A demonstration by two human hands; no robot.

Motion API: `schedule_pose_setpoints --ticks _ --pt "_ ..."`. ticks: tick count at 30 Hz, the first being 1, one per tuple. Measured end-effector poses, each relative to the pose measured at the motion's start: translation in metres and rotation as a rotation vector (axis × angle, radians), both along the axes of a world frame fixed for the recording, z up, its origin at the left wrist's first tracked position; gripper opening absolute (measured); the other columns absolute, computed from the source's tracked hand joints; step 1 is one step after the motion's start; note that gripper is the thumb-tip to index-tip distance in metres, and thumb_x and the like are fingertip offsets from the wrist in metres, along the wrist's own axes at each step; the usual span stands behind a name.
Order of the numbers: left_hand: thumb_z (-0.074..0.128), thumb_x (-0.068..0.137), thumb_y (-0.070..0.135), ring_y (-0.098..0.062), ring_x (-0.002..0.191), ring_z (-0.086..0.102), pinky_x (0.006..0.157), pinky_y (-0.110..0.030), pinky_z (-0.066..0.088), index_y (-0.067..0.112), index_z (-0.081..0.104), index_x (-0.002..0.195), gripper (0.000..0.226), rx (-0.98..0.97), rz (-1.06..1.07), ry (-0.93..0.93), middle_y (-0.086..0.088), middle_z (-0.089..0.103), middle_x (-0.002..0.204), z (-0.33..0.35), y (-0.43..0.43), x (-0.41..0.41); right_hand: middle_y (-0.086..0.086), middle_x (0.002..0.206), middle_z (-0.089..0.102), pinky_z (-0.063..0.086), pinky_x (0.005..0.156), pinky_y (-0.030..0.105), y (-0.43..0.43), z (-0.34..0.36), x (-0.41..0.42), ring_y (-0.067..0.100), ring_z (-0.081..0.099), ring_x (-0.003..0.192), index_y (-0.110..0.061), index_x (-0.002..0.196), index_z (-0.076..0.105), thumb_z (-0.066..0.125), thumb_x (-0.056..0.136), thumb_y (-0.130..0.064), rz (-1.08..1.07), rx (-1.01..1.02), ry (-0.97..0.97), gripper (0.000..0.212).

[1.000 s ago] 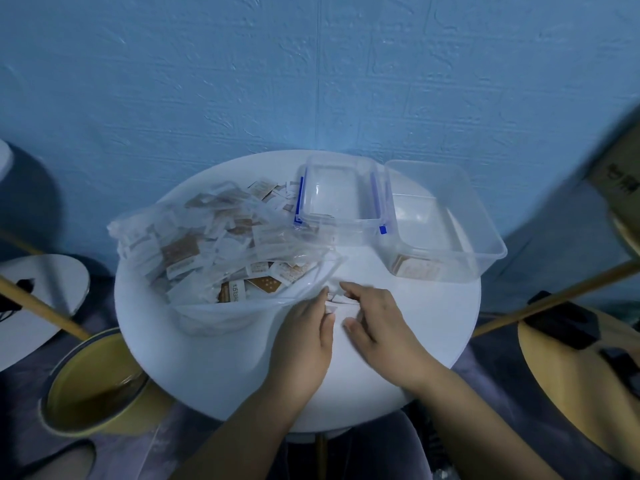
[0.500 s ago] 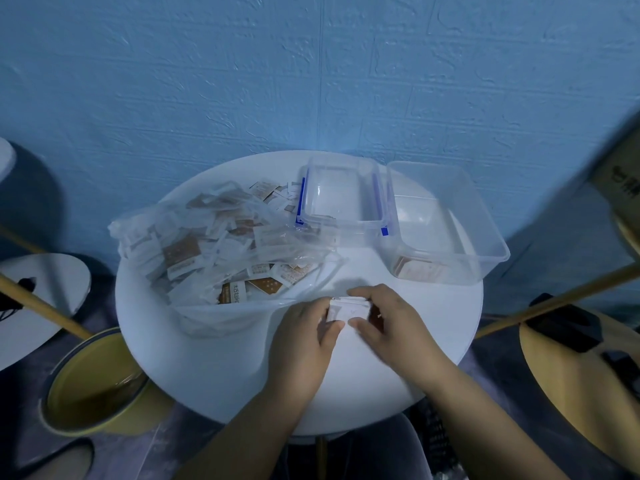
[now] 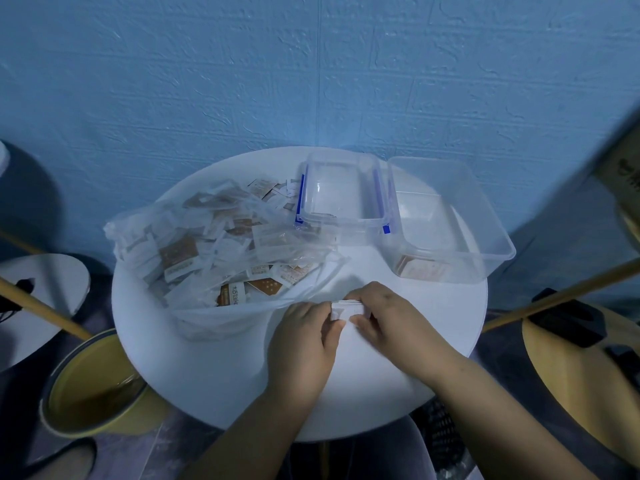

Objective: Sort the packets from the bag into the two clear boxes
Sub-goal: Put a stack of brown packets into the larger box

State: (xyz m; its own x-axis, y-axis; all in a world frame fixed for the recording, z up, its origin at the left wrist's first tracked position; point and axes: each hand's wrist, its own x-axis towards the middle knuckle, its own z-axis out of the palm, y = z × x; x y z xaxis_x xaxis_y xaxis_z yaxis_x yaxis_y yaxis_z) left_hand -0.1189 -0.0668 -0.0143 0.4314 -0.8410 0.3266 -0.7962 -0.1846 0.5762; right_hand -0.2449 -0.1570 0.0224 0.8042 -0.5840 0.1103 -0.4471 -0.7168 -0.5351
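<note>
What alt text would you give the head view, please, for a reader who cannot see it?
Left hand and right hand pinch a white packet at a round white table. A clear bag of packets lies left, a blue-clipped box and larger clear box behind.

Round white table (image 3: 214, 375), packet-filled bag (image 3: 207, 251), blue-clipped box (image 3: 341, 195), larger clear box (image 3: 446, 216)

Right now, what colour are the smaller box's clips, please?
The clips are blue, clearest in the head view.

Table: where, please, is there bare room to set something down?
Bare: the near arc below the left hand and right hand; also the strip between right hand and larger clear box. Crowded: bag at left, smaller box behind.
</note>
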Motion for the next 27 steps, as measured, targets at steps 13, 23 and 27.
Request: schedule_pose_setpoints --ticks 13,23,27 --pt "0.068 0.077 0.026 -0.021 0.1 0.057 0.086 -0.022 0.04 0.012 0.062 0.11 0.036 -0.284 0.072 0.051 -0.006 0.063 0.109 0.077 -0.063 0.059 -0.001 0.068 0.056 0.04 0.049 0.015 -0.099 0.086 0.061 0.0 0.049 0.05 -0.018 0.095 0.052 0.054 0.09 -0.007 -0.155 0.24 -0.209 0.012" --pt "0.08 0.068 0.022 -0.02 0.109 0.051 0.086 -0.029 0.045 0.006 0.05 0.123 0.065 -0.125 0.002 0.194 -0.008 0.052 0.119 0.035 -0.112 0.086 0.016 0.099 0.058 0.033 0.052 0.019 -0.158 0.047 0.136 0.028 0.055 0.087 -0.004 0.114 0.052 0.044 0.088 -0.005 -0.197 0.179 0.245 0.027" --pt "0.079 0.069 0.021 -0.009 0.099 0.051 0.081 -0.02 0.042 0.011 0.05 0.126 0.065 -0.182 -0.014 0.235 -0.003 0.054 0.118 0.03 -0.112 0.085 0.008 0.083 0.054 0.036 0.055 0.019 -0.158 0.046 0.136 0.021 0.052 0.07 -0.004 0.109 0.053 0.051 0.088 -0.002 -0.112 0.322 0.3 0.021"
